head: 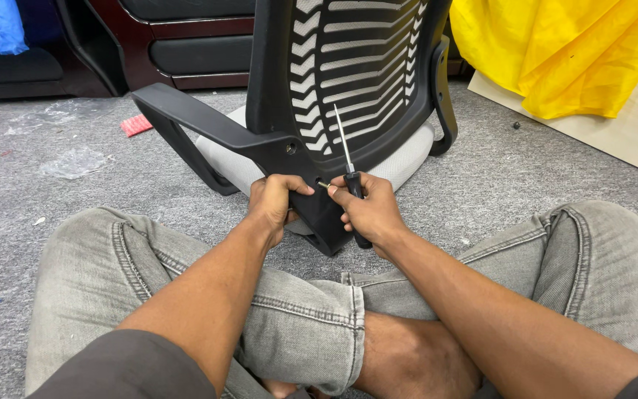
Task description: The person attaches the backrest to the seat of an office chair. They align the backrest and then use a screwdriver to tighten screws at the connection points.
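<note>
Head view: the office chair [348, 66] lies on the grey carpet [496, 177] just in front of the crossed legs, its back toward the camera. The left hand [273, 203] clenches the lower edge of the black plastic back frame [319, 214], steadying it. The right hand [367, 210] pinches a small screw [322, 184] at a hole in the frame while its palm grasps a screwdriver [348, 159], shaft pointing up.

The frame looks stiff, smooth and moulded, probably light enough to tip with 1 hand; the armrest [193, 122] or the frame edge offers the firmest hold. The slotted back is hard plastic, the seat cushion [407, 159] soft woven fabric. The screw is tiny and likely easy to drop.
</note>
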